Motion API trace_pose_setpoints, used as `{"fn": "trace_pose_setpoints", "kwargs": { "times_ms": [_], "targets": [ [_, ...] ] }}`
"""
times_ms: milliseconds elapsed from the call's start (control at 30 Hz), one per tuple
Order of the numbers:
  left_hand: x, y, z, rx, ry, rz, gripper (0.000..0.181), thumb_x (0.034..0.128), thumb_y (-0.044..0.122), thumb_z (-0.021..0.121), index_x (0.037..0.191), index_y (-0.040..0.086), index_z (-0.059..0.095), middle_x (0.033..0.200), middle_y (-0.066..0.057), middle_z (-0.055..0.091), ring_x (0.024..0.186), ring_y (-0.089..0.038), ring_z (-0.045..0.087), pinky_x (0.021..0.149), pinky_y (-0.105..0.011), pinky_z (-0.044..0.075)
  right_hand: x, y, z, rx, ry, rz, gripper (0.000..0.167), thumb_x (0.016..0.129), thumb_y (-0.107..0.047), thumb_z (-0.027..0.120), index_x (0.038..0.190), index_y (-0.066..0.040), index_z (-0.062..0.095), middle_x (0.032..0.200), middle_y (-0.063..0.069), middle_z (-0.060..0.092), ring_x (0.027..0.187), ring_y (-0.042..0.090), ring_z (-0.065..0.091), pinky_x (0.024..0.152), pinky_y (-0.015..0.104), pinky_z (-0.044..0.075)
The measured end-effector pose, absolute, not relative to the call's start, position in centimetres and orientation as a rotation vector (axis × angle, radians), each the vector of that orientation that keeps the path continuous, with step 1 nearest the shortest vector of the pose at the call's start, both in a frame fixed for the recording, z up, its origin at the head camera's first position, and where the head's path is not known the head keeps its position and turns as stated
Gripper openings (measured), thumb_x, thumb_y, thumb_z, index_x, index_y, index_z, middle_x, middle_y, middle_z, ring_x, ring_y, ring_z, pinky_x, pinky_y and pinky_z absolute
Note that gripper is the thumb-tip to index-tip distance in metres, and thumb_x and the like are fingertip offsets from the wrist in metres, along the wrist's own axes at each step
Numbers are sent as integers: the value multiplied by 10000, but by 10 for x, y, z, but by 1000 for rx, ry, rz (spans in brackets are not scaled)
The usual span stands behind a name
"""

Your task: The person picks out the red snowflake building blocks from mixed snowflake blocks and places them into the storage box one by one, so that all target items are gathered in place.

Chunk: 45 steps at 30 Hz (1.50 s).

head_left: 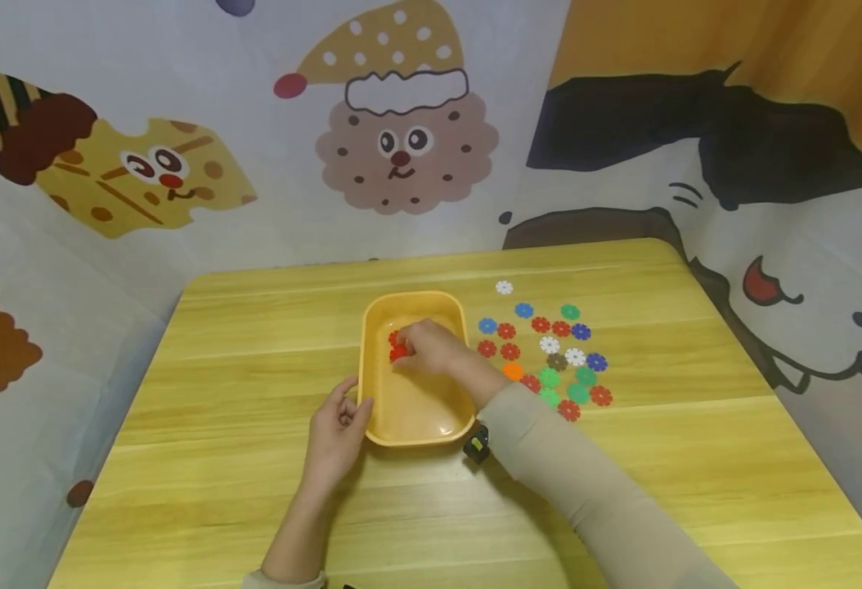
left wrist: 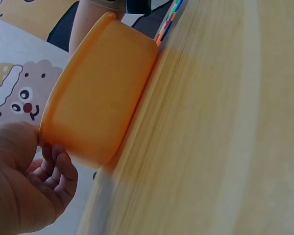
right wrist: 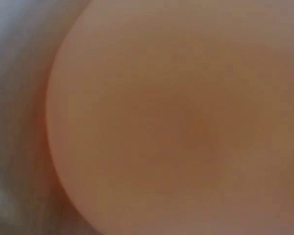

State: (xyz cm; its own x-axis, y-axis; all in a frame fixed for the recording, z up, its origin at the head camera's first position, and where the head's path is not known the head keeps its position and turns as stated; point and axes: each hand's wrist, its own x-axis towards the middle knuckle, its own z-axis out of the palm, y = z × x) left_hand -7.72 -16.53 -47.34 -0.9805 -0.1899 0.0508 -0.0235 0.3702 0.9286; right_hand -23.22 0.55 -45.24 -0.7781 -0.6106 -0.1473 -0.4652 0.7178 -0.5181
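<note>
A yellow-orange plastic tray point(head_left: 416, 440) stands on the table. My left hand point(head_left: 335, 438) grips its left rim; in the left wrist view, the thumb of that left hand point(left wrist: 34, 181) is at the rim and the fingers curl near the tray's outer wall point(left wrist: 100, 98). Inside the tray is my right hand point(head_left: 438, 348), its thumb and finger around a red flower-shaped plastic disc point(head_left: 397, 352). Another red disc point(head_left: 393, 337) shows beside the fingertips, partly hidden. The right wrist view is filled by blurred skin.
Several flower-shaped discs lie right of the tray, among them a red disc point(head_left: 506, 330), a white disc point(head_left: 504, 287), a blue disc point(head_left: 523, 310), a green disc point(head_left: 570, 312) and an orange disc point(head_left: 513, 372). A cartoon-printed cloth point(head_left: 269, 237) hangs behind the wooden table point(head_left: 217, 368).
</note>
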Motion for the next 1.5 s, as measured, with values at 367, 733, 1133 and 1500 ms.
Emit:
{"fn": "trace_pose_setpoints", "kwargs": {
  "times_ms": [367,733,1133,1500],
  "targets": [
    [-79,-163,-474,188,-2506,-1652,438,991,87,649,1399,-32,540,721,-44,524,607,-108,467,538,-206,403,-230,9,-452,-910,2616,-634,354,909,-314,776,1162,-83,687,718,-5,582,652,127,494,669,276,461],
    [-78,-162,-475,204,-2495,-1644,432,997,88,634,1398,-38,537,719,-45,528,596,-114,465,520,-211,399,-219,19,-436,-1065,2670,-778,388,916,-295,772,1201,-45,691,1021,71,717,874,192,651,803,333,529],
    [-76,-162,-475,250,-2508,-1650,459,1004,111,634,1435,7,515,744,-62,536,606,-132,470,525,-214,406,-217,50,-428,-1145,2736,-1011,355,937,-227,753,1207,-8,680,920,39,658,672,103,567,632,248,492],
    [-75,-162,-476,266,-2514,-1655,443,1006,116,630,1421,5,523,745,-62,527,615,-135,461,533,-215,400,-216,81,-427,-1144,2799,-1094,321,935,-209,754,1183,-17,687,902,57,657,662,109,573,626,266,499]
  ]
}}
